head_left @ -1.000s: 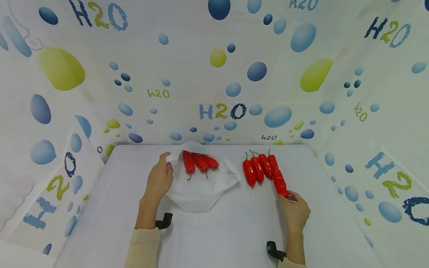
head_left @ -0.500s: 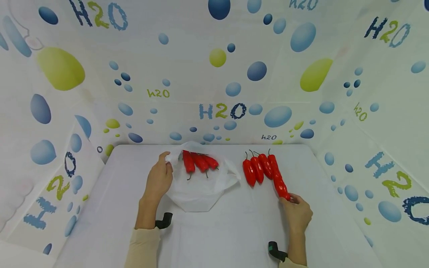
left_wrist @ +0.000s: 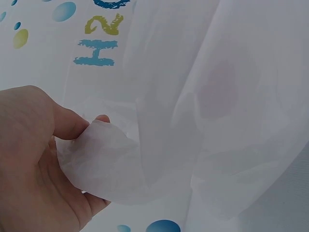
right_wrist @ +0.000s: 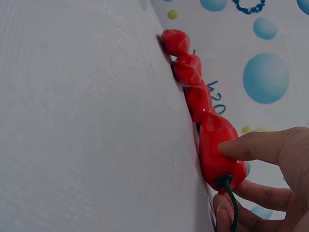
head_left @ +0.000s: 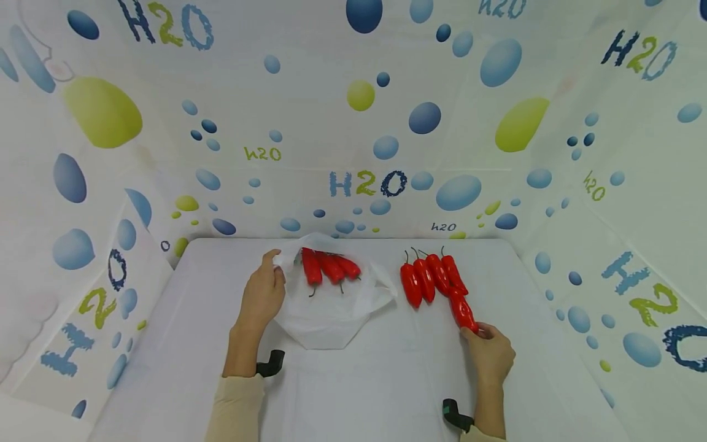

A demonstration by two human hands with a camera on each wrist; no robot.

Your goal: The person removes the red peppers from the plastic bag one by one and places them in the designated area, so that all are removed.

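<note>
My left hand (head_left: 262, 291) pinches the left edge of a thin white plastic bag (head_left: 323, 328) between thumb and fingers. Inside its mouth lie 3 red chili peppers (head_left: 330, 267), stems toward me. In the left wrist view the bag's film (left_wrist: 106, 159) bunches up in the grasp. Farther right, my right hand (head_left: 490, 353) holds a glossy red pepper (head_left: 462, 312) by its stem end, thumb on its side. The right wrist view shows its green stem (right_wrist: 231, 198) hanging by the fingers. The pepper's far tip is right at the lower end of the row of peppers.
Several red peppers (head_left: 424, 279) lie side by side at the back right of the white table (head_left: 375, 393), stems away from me. Behind stands a white backdrop (head_left: 309, 110) with blue and green drops. A black camera mount (head_left: 457, 416) sits on each wrist.
My right hand has drawn its pepper slightly toward me, and the tip now sits lower beside the row's rightmost pepper. My left hand and the bag have stayed put.
</note>
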